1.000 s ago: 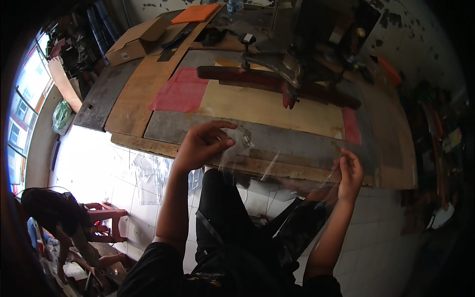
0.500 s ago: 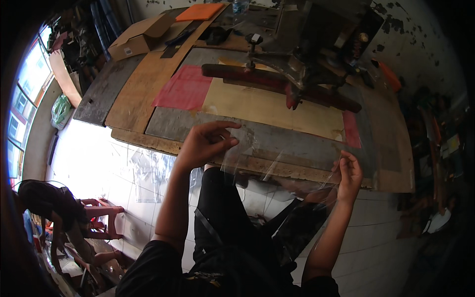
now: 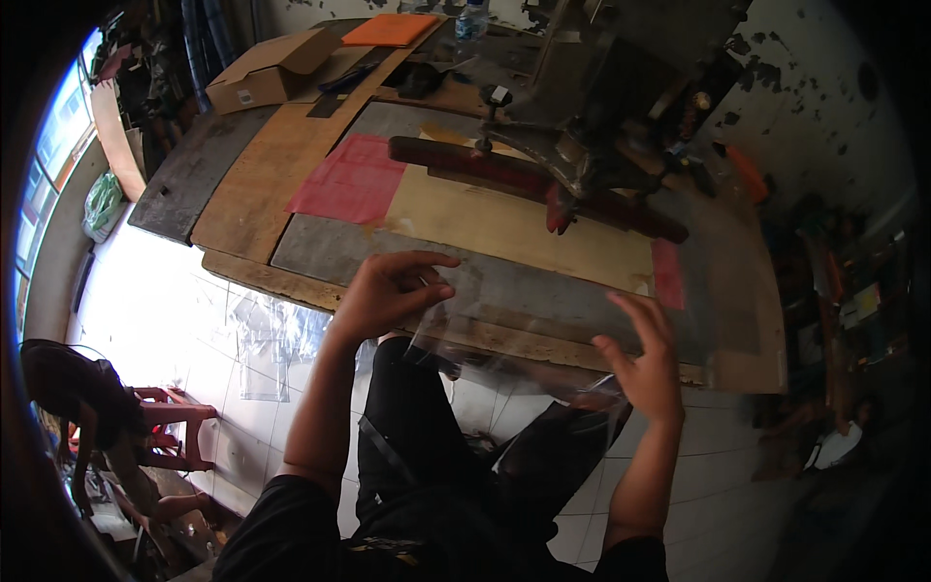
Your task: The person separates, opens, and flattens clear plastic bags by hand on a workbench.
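A thin clear plastic sheet (image 3: pixel 465 339) hangs over the front edge of the workbench, partly blurred and hard to trace. My left hand (image 3: pixel 388 296) pinches its left end between thumb and curled fingers, with the index finger stretched out. On the right, my right hand (image 3: pixel 648 364) is raised by the bench edge, thumb and fingers apart; the sheet's right end is close below it, with no visible grip. Beyond both hands lies a cream panel (image 3: pixel 504 228) with a red cloth-like piece (image 3: pixel 349 179) at its left end. Above it sits a dark red press bar (image 3: pixel 456 160).
A cardboard box (image 3: pixel 276 73), an orange sheet (image 3: pixel 390 30) and a water bottle (image 3: pixel 471 21) stand at the far side of the bench. Clear plastic sheets (image 3: pixel 276 339) lie on the tiled floor. Another person (image 3: pixel 87 407) bends near a red stool (image 3: pixel 179 417) at left.
My right hand has moved left, nearer my left hand, and its fingers have spread. The plastic sheet has slackened between them. The view has shifted slightly.
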Demonstrator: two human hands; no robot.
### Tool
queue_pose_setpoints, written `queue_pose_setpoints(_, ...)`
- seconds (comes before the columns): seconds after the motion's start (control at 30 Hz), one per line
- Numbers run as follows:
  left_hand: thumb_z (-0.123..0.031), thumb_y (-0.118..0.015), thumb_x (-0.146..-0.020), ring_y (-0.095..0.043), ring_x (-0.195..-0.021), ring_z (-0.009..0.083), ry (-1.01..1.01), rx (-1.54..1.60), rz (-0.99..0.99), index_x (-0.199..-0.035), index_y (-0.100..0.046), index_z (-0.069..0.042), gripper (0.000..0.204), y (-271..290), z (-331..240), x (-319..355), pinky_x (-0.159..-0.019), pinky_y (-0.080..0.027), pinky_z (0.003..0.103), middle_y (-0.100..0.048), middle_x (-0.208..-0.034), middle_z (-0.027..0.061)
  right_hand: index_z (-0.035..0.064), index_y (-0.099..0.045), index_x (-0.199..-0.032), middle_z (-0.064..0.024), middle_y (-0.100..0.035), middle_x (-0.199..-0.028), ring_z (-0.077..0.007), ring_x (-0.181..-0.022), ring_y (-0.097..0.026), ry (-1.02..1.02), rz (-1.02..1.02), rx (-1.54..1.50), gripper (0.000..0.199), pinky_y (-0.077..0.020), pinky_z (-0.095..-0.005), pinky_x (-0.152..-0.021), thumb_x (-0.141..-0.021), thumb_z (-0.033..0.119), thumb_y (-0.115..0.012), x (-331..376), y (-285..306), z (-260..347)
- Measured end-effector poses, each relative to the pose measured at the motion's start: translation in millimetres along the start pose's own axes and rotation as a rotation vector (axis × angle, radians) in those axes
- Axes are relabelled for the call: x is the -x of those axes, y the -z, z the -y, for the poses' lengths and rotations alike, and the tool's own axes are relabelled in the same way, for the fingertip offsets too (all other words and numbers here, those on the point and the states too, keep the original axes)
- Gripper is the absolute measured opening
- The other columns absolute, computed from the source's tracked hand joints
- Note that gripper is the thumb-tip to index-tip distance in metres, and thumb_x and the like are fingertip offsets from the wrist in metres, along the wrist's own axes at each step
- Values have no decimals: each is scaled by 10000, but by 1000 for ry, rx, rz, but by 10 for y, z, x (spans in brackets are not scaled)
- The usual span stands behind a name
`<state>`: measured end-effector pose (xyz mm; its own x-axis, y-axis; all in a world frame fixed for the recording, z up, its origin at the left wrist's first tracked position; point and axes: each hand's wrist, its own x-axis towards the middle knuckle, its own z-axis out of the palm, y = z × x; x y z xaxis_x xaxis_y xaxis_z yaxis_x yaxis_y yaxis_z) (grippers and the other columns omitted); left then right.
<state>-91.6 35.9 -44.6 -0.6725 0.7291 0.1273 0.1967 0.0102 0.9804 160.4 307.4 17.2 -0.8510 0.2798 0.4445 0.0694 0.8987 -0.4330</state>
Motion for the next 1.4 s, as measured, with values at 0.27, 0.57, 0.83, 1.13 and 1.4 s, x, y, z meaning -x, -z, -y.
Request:
queue_pose_setpoints(0.27,-62,-836,-907,-672,-746,12,9,1,43,-1245,-756,-29,349,-6,-89,9,-627,-503,189,-769,-867,2,83,-695,-1229,-88,-642,-1304,-297,-1200,-649,63,435,-345,314,-506,-402,-1032,-945,190,-778,-486,-314,461)
queue_pose_setpoints(0.57,-51,-831,-904,-662,-696,7,-58,11,76,-1238,-759,-30,342,25,-38,10,-588,-483,188,-789,-869,20,27,-735,-1002,-83,-694,-1193,-230,-1097,-676,-31,667,-432,82,-535,-349,-956,-943,77,-762,-387,-418,331)
queue_pose_setpoints(0.83,-25,-803,-916,-763,-798,103,-91,93,203,-1279,-739,-38,369,206,-390,-32,-692,-574,227,-796,-949,78,2,-738,-1018,-81,-728,-1084,-229,-1011,-716,-21,499,-472,143,-556,-343,-903,-985,141,-740,125,-216,-11)
queue_pose_setpoints(1.13,59,-835,-844,-789,-842,169,-254,-220,214,-1195,-747,23,363,525,-1617,-164,-625,-600,240,-729,-917,68,1,-752,-1034,-88,-772,-1101,-206,-1003,-747,-28,258,-553,108,-610,-332,-910,-983,96,-739,403,41,-154)
queue_pose_setpoints(1.4,-30,-810,-914,-768,-823,108,-293,-388,97,-1271,-709,4,373,527,-1923,-56,-641,-593,214,-779,-904,77,-11,-755,-995,-103,-793,-999,-169,-920,-749,31,36,-572,180,-578,-301,-833,-1027,160,-707,276,613,-138)
